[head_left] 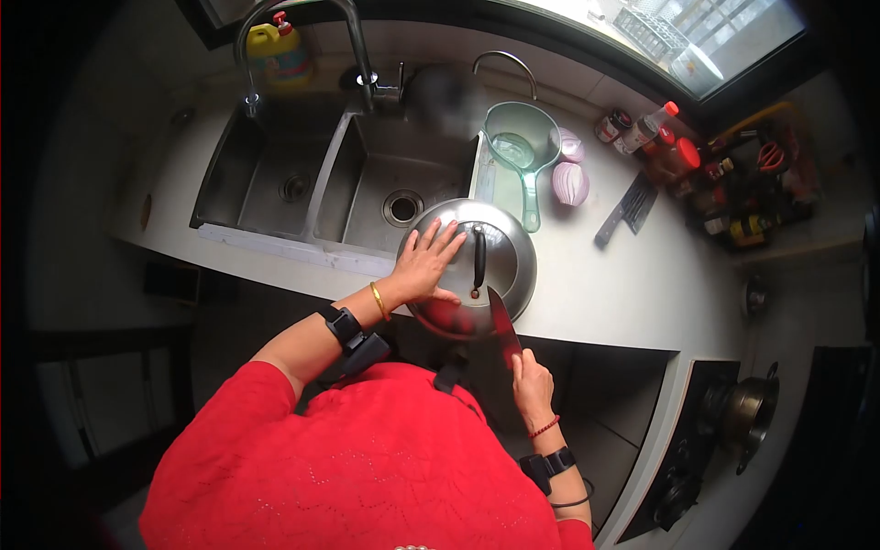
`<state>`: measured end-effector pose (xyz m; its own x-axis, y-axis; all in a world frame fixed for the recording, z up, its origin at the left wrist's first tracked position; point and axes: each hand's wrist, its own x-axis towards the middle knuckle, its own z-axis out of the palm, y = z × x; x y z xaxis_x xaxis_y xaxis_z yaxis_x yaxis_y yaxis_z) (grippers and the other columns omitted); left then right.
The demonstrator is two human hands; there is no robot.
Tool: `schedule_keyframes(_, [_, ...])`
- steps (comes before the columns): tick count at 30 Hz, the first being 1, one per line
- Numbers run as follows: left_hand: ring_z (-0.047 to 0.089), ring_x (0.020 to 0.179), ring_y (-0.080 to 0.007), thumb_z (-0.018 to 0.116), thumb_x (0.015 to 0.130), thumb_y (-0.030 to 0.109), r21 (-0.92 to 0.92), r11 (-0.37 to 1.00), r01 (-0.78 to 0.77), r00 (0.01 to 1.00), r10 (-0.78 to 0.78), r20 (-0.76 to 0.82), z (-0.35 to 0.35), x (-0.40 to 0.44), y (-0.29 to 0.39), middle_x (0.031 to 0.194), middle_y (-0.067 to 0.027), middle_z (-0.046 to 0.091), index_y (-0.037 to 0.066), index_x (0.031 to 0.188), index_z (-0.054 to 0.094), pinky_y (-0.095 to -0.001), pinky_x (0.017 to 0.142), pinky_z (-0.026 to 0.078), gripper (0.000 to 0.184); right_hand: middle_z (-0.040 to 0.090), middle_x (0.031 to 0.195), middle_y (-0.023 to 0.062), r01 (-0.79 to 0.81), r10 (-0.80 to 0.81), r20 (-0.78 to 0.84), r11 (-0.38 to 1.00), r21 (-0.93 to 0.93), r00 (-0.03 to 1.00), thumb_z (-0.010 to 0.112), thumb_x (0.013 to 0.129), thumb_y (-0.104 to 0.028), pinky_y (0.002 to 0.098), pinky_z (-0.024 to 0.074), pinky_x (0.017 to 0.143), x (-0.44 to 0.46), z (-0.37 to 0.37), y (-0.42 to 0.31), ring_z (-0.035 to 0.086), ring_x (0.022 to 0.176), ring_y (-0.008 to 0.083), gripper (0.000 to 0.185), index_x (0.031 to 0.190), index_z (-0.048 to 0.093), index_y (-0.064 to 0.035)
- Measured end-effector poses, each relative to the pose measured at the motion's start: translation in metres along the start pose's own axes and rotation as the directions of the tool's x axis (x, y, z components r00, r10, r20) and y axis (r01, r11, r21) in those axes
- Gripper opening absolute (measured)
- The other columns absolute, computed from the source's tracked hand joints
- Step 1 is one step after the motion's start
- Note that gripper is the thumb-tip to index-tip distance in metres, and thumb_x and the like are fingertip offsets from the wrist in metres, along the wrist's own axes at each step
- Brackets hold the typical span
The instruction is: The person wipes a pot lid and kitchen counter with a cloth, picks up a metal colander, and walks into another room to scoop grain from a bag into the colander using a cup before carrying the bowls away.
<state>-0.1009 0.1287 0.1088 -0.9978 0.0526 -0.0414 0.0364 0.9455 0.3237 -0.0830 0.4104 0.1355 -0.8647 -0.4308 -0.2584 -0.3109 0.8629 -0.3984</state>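
A round metal pot lid [513, 247] with a black handle [479, 257] lies at the counter's front edge, partly over the right sink basin. My left hand [425, 266] rests on the lid's left side, fingers spread and holding nothing. In my right hand [533, 385] is a kitchen knife [502, 325], gripped by its handle and pointing away from me. The blade's tip is at the lid, close to the screw [475, 294] at the handle's near end. Whether the tip touches the screw I cannot tell. My fingers hide most of the knife's handle.
Behind the lid are a pale green ladle-shaped scoop [531, 202] and two onion halves [570, 183]. A cleaver [627, 211] lies to the right, near several sauce bottles [674, 160]. The double sink [323, 174] is at left, a pot [747, 411] on the stove at right.
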Motion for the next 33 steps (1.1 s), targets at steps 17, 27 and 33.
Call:
schedule_keyframes(17, [0.009, 0.128, -0.0341, 0.068, 0.051, 0.056, -0.001, 1.000, 0.010, 1.000, -0.010, 0.012, 0.001, 0.002, -0.001, 0.139, -0.0116, 0.013, 0.011, 0.134, 0.016, -0.0524, 0.098, 0.018, 0.107, 0.055, 0.060, 0.0189, -0.035, 0.036, 0.008, 0.995, -0.090, 0.999, 0.043, 0.086, -0.027, 0.0474, 0.0414, 0.049, -0.002, -0.007, -0.017, 0.054, 0.057, 0.0387, 0.023, 0.076, 0.043, -0.0059])
schedule_keyframes(27, [0.009, 0.128, -0.0340, 0.069, 0.051, 0.055, -0.023, 1.000, 0.002, 1.000, -0.002, -0.009, 0.001, 0.001, -0.001, 0.139, -0.0113, 0.013, 0.011, 0.133, 0.017, -0.0520, 0.098, 0.017, 0.107, 0.050, 0.058, 0.0187, -0.026, 0.022, 0.019, 0.957, 0.288, 1.000, 0.044, 0.085, -0.024, 0.0388, 0.0384, 0.049, -0.006, 0.003, -0.006, 0.051, 0.055, 0.0357, 0.027, 0.073, 0.048, -0.0005])
schedule_keyframes(33, [0.008, 0.128, -0.0341, 0.069, 0.051, 0.055, -0.016, 1.000, 0.002, 1.000, -0.003, -0.013, 0.000, 0.001, -0.001, 0.139, -0.0118, 0.013, 0.010, 0.133, 0.017, -0.0518, 0.098, 0.018, 0.107, 0.046, 0.050, 0.0082, -0.135, 0.077, 0.169, 0.920, 0.369, 0.983, 0.044, 0.085, -0.024, 0.0307, 0.0354, 0.041, -0.014, 0.008, 0.007, 0.046, 0.043, 0.0159, 0.028, 0.071, 0.047, -0.0002])
